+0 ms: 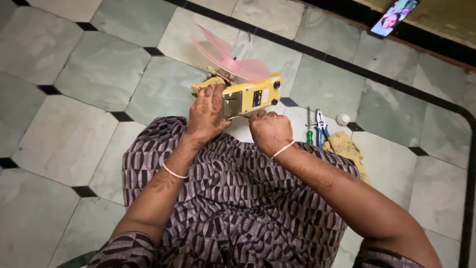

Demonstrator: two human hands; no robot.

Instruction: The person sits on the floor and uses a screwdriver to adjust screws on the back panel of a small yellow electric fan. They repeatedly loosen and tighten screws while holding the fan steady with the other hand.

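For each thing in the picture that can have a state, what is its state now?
Yellow fan body: held off the floor, tilted.
Pink blades: attached, sticking upward.
Left hand: gripping the fan body.
Right hand: closed at the fan's lower edge.
Pliers: lying on the floor.
Screwdriver: lying beside the pliers.
Phone: screen lit.

— Garment?
— One patterned dress [238, 198] over the lap and upper arms: dark purple-brown ground, rows of pale grey oval and lens shapes. Short sleeves, ending above the elbow.

— Wrists?
— One thin white bangle on the left hand [207, 113], worn well down the forearm. One thin white bangle on the right hand [270, 131], close at the wrist.

— Markings?
— Henna-like patterning on the backs of both hands and along both forearms; detail too faint to read.
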